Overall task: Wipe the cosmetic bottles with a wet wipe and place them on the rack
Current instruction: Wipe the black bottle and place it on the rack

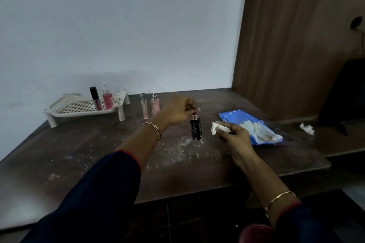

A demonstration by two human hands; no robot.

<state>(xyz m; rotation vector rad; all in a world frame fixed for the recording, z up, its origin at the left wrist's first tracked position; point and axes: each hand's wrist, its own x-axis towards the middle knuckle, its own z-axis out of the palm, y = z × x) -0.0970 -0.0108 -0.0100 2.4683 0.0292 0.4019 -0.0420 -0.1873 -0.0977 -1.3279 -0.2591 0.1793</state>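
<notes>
My left hand (177, 110) pinches the dark bottle (196, 129) by its gold-pink cap, fingertips curled on top, and the bottle hangs upright below them. Its base is low over the table (88, 154); I can't tell if it touches. My right hand (235, 134), just right of the bottle and apart from it, grips a crumpled white wet wipe (217, 128) between thumb and fingers, with the wipe end pointing at the bottle.

White specks (177, 148) are scattered on the table right under and near the bottle. Just beyond my right hand lies the blue wipes pack (256, 130), open with white wipes showing. Further right, well apart, is a used wipe wad (307, 128).

Just left of my left hand, two slim pink bottles (144, 107) (155, 104) stand upright side by side on the table. Further left is the white rack (83, 113), and at its right end stand a black-capped tube (95, 97) and a pink spray bottle (107, 98), next to each other.

I have a chain bracelet (154, 127) on the left wrist and a bangle (280, 198) on the right.
</notes>
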